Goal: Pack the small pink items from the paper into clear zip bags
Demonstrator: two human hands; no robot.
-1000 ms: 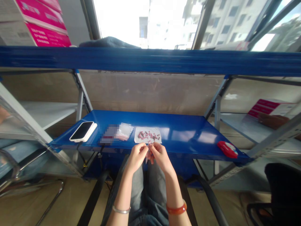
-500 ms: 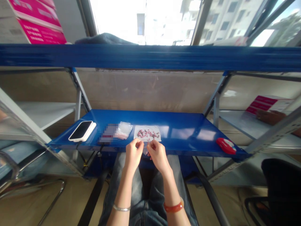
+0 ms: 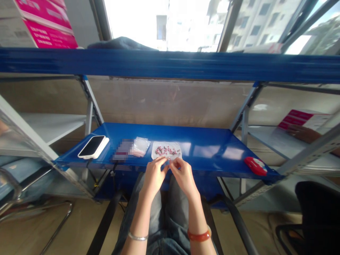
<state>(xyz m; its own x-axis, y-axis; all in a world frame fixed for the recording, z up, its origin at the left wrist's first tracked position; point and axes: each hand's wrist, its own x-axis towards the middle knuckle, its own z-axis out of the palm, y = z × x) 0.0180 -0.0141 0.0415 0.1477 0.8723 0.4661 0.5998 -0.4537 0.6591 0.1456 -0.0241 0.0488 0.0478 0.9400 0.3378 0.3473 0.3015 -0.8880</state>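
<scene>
Pinching something tiny between them at centre frame — too small to identify — left hand (image 3: 154,176) and right hand (image 3: 183,176) meet below the beads (image 3: 166,151); next move likely needs fine fingertip control.

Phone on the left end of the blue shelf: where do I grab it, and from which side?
Judging by its pose, take the phone by its two long edges, coming from above. It lies flat, screen up, angled on the blue shelf, so its underside looks out of reach. The corner nearest the shelf's front edge seems the easiest to lift.
</scene>
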